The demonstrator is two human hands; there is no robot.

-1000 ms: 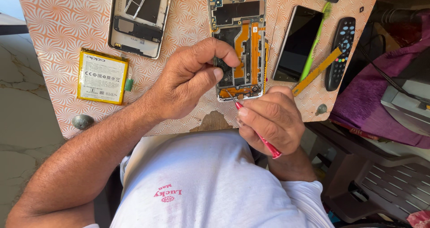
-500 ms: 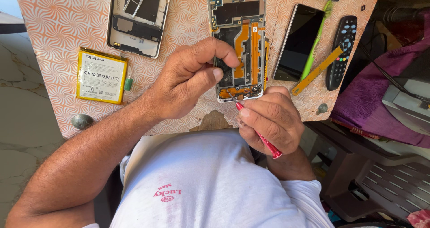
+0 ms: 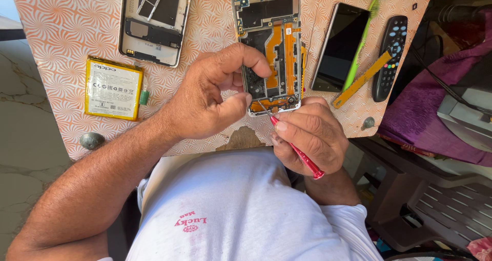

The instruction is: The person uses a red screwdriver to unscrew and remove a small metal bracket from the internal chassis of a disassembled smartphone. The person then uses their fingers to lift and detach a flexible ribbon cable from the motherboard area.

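Opened grey smartphone chassis w/ orange flex cables (image 3: 270, 46) lies at near-edge centre of orange-patterned tabletop (image 3: 61, 25). Left hand (image 3: 205, 99) pinches its lower end, fingers clamped. Right hand (image 3: 310, 135) grips red-handled screwdriver (image 3: 294, 147), tip on chassis bottom. Yellow battery (image 3: 113, 88) near left edge.

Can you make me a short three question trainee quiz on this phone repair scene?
1. True or false: the right hand holds a red screwdriver whose tip meets the lower end of the opened phone.
2. Which lies left of the left hand? A) black remote control B) yellow phone battery C) green toothbrush
3. Fill in: the removed phone frame lies directly above the ____.

Key: 1 true; 2 B; 3 battery.
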